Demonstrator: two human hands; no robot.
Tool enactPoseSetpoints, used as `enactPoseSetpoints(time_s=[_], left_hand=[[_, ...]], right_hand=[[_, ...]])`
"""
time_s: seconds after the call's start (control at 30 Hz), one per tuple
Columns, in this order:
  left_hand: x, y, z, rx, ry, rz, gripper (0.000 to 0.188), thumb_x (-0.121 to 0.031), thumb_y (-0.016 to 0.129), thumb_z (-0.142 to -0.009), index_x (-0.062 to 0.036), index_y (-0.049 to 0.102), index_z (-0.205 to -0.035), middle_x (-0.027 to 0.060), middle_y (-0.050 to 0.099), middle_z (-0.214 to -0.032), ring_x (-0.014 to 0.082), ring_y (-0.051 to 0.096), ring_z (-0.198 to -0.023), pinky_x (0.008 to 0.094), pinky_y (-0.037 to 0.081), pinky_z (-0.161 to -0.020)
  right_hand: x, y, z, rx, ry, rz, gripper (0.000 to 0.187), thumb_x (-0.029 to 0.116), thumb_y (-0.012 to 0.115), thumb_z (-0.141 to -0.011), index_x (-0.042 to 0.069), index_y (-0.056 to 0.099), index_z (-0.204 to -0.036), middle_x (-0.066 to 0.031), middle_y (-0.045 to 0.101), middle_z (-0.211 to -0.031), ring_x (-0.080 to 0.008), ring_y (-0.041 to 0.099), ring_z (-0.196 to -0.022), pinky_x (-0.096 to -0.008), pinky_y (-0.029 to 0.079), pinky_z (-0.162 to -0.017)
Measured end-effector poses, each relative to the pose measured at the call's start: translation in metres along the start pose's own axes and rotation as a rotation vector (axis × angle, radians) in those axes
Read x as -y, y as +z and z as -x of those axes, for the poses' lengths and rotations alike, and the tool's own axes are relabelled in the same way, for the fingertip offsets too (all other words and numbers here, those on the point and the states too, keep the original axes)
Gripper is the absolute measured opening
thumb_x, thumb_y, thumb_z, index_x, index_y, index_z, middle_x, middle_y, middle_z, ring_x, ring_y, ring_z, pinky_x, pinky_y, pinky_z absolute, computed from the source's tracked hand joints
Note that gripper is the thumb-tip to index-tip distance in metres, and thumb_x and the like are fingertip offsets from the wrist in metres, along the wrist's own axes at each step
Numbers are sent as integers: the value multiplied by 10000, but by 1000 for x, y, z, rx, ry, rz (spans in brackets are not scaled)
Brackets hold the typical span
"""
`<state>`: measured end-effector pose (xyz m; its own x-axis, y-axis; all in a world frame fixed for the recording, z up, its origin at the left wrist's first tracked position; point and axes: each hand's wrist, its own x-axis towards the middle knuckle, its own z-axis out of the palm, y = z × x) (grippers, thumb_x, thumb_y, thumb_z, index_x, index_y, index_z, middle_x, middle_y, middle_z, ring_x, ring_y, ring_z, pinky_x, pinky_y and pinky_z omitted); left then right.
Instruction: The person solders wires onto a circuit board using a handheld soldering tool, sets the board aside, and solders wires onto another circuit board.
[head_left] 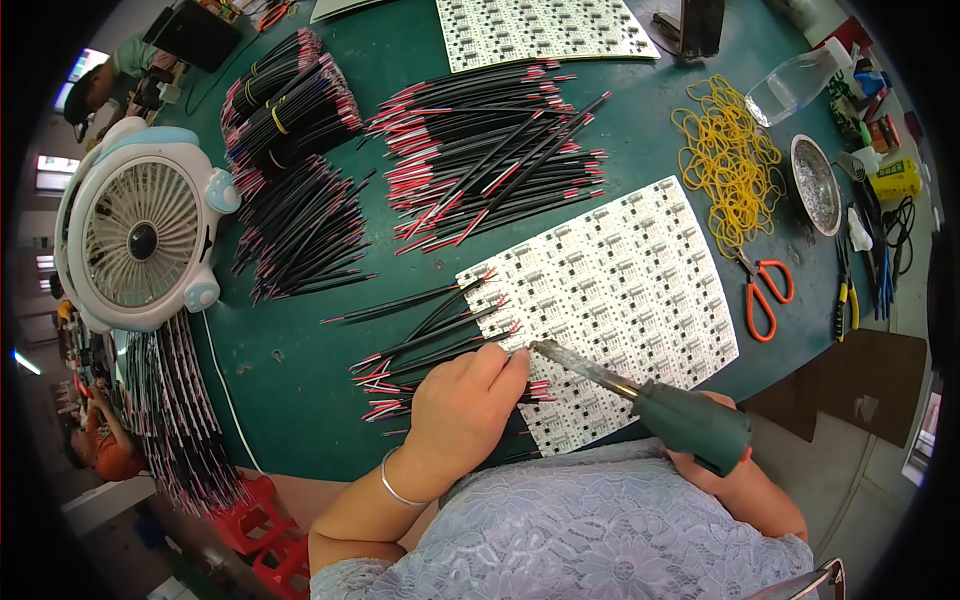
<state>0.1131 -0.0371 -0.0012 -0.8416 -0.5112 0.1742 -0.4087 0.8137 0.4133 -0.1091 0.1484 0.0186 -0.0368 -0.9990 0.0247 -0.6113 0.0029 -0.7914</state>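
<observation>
One soldering iron [645, 398] | tip just beside left hand [458, 408] | left fingers pressed together, pinched item unclear | right hand [712, 479] wrapping handle, fingers mostly hidden | circuit-board sheet [640, 290] under left fingertips

no readable text here tbh, tiny marks on the white circuit-board sheet [640, 290] toward 3 o'clock way too small, dark print on the yellow container [897, 179] between 2 and 3 o'clock too blurry
</observation>
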Motion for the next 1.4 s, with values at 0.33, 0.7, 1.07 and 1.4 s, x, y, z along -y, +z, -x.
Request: enactPoseSetpoints(time_s=[0.33, 0.7, 1.07, 1.4], left_hand=[[5, 1, 1, -16, 19, 43, 196, -89, 610, -734, -71, 626, -928, 37, 484, -742, 192, 548, -638, 315, 441, -518], [5, 2, 1, -10, 16, 64, 178, -83, 606, -732, -61, 618, -908, 43, 487, -743, 202, 549, -647, 321, 441, -526], [3, 1, 0, 2, 16, 45, 158, -87, 603, -746, -63, 617, -901, 41, 484, -740, 197, 549, -644, 320, 445, -524], [3, 1, 0, -11, 12, 37, 138, -91, 609, -748, -67, 617, -883, 39, 487, -740, 194, 551, -642, 317, 445, -525]], right_hand=[[5, -1, 3, -13, 21, -141, 233, 81, 563, -848, 6, 586, -1067, -97, 602, -932, -129, 613, -621, -287, 496, -640], [7, -1, 0, -21, 43, 64, 283, 89, 682, -638, 54, 660, -918, -131, 648, -946, -297, 623, -832, -359, 504, -740], [0, 2, 5, -41, 12, 4, 301, 73, 673, -640, 24, 649, -936, -127, 642, -899, -285, 639, -743, -327, 519, -680], [2, 0, 1, -20, -36, 15, 335, 76, 685, -638, -5, 620, -956, -115, 642, -877, -252, 632, -697, -326, 514, -642]])
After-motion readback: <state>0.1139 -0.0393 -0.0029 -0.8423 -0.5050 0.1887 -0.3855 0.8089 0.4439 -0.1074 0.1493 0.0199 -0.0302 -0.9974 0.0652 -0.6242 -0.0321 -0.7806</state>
